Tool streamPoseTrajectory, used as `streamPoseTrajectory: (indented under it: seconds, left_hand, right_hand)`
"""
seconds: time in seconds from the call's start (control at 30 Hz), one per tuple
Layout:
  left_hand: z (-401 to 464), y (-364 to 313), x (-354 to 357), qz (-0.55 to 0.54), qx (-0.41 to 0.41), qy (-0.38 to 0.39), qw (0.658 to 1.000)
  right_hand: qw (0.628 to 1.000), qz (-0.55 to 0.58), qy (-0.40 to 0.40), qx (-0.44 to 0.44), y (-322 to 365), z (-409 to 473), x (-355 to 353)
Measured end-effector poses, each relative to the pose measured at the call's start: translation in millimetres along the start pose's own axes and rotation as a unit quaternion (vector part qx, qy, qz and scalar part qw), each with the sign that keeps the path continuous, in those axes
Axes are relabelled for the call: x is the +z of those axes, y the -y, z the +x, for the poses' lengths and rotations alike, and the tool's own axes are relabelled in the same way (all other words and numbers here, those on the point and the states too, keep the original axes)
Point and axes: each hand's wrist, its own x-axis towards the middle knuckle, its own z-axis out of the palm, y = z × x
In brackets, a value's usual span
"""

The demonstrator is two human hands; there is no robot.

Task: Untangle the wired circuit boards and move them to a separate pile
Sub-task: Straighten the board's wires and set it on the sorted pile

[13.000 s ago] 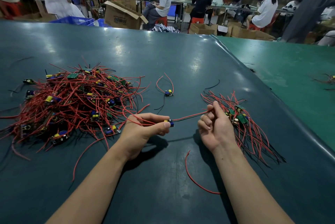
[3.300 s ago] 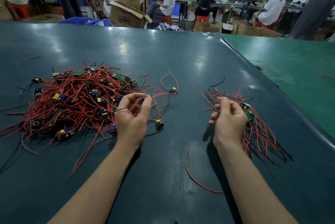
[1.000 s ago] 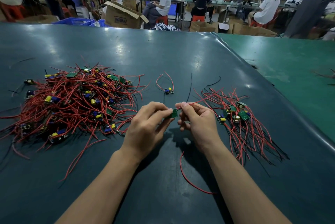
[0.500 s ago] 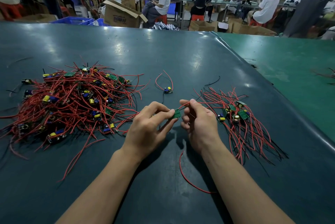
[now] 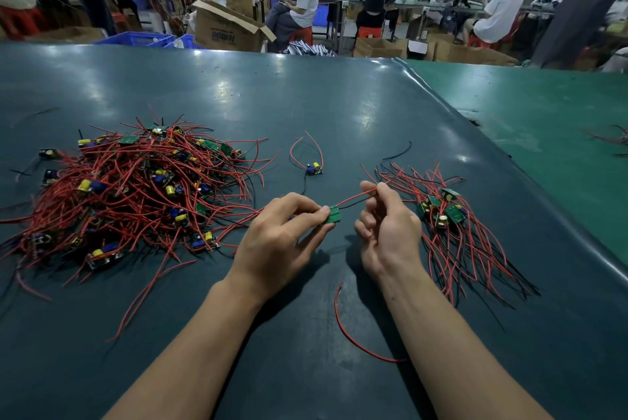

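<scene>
One view is supplied, the head camera, and it shows a single board in hand at frame centre. The left hand (image 5: 277,243) pinches a small green circuit board (image 5: 333,214) between thumb and fingertips. The right hand (image 5: 387,227) pinches that board's red lead (image 5: 355,197) between thumb and forefinger, just right of the board, its other fingers loosely curled. A black lead runs beside the red one toward the same pinch.

Step in hand, as a judgement: the board is free of the large tangled pile (image 5: 136,188) at left of frame, and its leads are being drawn straight before transfer. The next move calls for carrying the board right and laying it on the sorted pile (image 5: 452,226), just beside the right hand, with the leads aligned to those already fanned toward the lower right. Red wires trail from the tangle toward the left hand; whether any belong to the held board cannot be told, so a snag is possible.

Most of the work remains: the tangled pile is far larger than the sorted one. A lone board (image 5: 314,168) with looped red leads lies apart, above the hands. A loose red wire (image 5: 353,334) curves between the forearms, and a loose black wire (image 5: 397,151) lies above the sorted pile.

The surface is a dark teal table mat (image 5: 306,100), glossy with lamp reflections; a lighter green table (image 5: 543,107) adjoins at right. The room beyond, along the top of the frame, is a workshop with seated workers at benches, an open cardboard box (image 5: 227,28) and blue crates (image 5: 136,39).
</scene>
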Motion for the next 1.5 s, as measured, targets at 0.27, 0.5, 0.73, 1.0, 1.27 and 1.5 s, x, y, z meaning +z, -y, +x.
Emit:
streamPoseTrajectory:
  seconds: [0.27,0.5,0.73,1.0,1.27,1.5]
  left_hand:
    - [-3.5,4.7,-2.8,-0.004,-0.016,-0.014,1.0]
    - [-4.1,4.3,-3.7,-0.01,-0.003,-0.017,1.0]
    - [-7.8,10.3,-5.4,-0.01,-0.018,-0.038,0.999]
    - [-4.0,9.4,-0.3,-0.007,-0.01,-0.028,1.0]
    - [-4.6,7.2,-2.0,0.019,0.009,-0.034,0.999]
    - [-3.7,6.3,0.5,-0.007,0.012,-0.035,0.999]
  right_hand:
    - [0.99,-0.113,0.029,-0.079,3.2,3.1,-5.0]
    - [0.999,-0.037,0.026,-0.012,8.0,3.7,-4.3]
    - [0.987,-0.119,0.038,-0.096,8.3,8.3,-10.2]
    - [0.965,-0.206,0.008,-0.161,6.3,7.2,-11.2]
    - [0.958,-0.196,0.19,0.085,-6.1,-5.3,-5.2]
    - [0.992,-0.119,0.045,-0.015,8.4,4.2,-8.5]
